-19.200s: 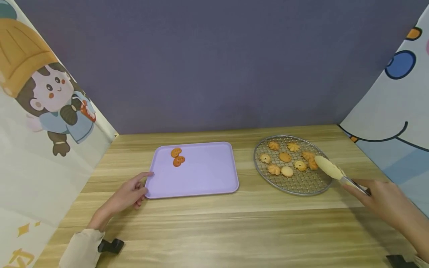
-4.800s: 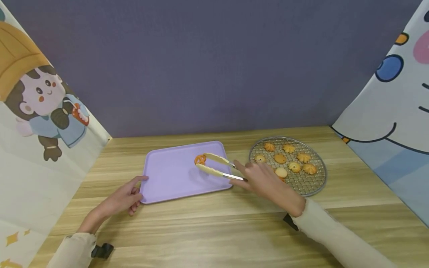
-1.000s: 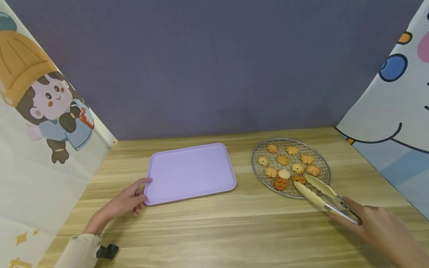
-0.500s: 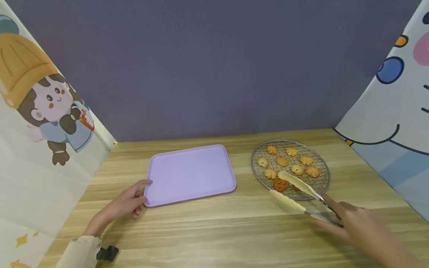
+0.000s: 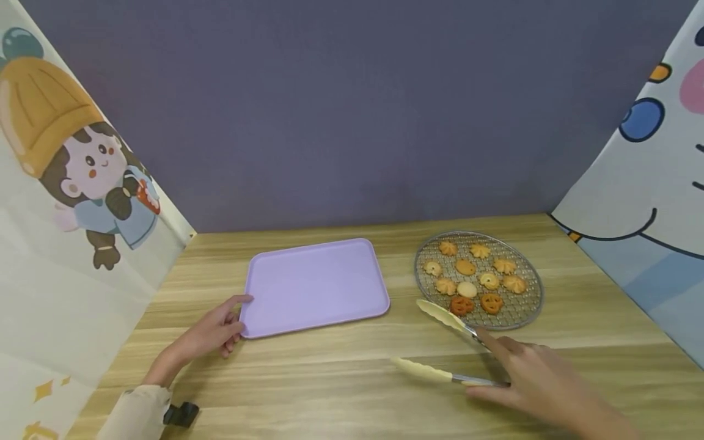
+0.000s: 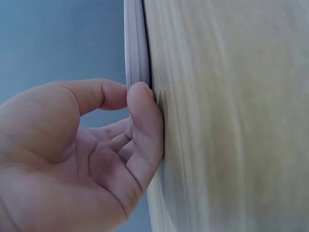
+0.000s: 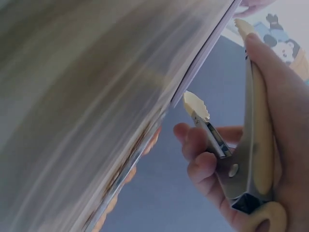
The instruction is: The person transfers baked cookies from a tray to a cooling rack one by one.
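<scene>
My left hand [image 5: 203,333] holds the near left corner of a purple tray [image 5: 316,287]; in the left wrist view the thumb and a finger meet at its rim [image 6: 137,53]. No food lies on the tray. My right hand [image 5: 541,382] grips tongs [image 5: 440,315] with cream scalloped tips, spread wide with nothing between them. They hover over the table in front of the round wire rack [image 5: 517,310]. At the rack's near side lie a dark pretzel [image 5: 462,305] and a second pretzel [image 5: 492,303], side by side.
Several cookies share the rack, among them flower-shaped ones [image 5: 514,283], ring-shaped ones [image 5: 489,280] and a pale round one [image 5: 467,289]. A wood-grain table [image 5: 308,385] carries everything. Behind it stands a dark grey-blue wall [image 5: 352,122], with printed cartoon panels left and right.
Earlier two pretzels lay on the tray; now both are on the rack. Over the last second the tongs released one, spread wider and swung left toward me. My left hand stayed put.
</scene>
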Action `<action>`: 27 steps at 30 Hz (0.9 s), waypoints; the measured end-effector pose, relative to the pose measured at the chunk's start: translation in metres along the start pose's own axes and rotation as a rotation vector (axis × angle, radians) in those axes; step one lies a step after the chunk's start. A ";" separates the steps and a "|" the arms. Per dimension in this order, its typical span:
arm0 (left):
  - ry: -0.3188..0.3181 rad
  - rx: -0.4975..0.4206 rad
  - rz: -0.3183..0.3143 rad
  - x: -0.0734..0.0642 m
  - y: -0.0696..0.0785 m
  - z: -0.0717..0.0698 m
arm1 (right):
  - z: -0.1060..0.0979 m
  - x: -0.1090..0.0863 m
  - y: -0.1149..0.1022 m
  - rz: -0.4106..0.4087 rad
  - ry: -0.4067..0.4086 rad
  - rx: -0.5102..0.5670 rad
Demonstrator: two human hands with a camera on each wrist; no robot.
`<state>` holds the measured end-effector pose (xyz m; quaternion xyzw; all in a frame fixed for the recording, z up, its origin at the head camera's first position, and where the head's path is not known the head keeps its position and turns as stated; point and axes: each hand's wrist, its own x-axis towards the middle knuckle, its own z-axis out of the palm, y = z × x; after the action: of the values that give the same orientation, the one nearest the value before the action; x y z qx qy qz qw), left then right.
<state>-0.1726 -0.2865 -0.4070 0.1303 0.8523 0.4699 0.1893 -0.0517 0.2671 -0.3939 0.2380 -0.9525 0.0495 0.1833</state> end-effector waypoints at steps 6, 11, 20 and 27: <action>-0.001 0.001 -0.005 0.002 -0.004 -0.001 | 0.010 0.007 -0.013 -0.011 -0.083 0.021; 0.003 0.000 -0.012 0.003 -0.003 -0.001 | 0.007 0.011 -0.019 0.079 -0.222 0.023; 0.013 0.034 0.020 -0.002 0.001 -0.003 | 0.009 0.017 -0.026 0.097 -0.313 0.014; 0.157 0.164 0.011 0.006 0.002 0.003 | 0.013 0.013 -0.027 0.118 -0.304 0.009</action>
<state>-0.1769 -0.2808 -0.4075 0.1127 0.8994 0.4084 0.1081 -0.0543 0.2353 -0.4005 0.1874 -0.9813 0.0279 0.0327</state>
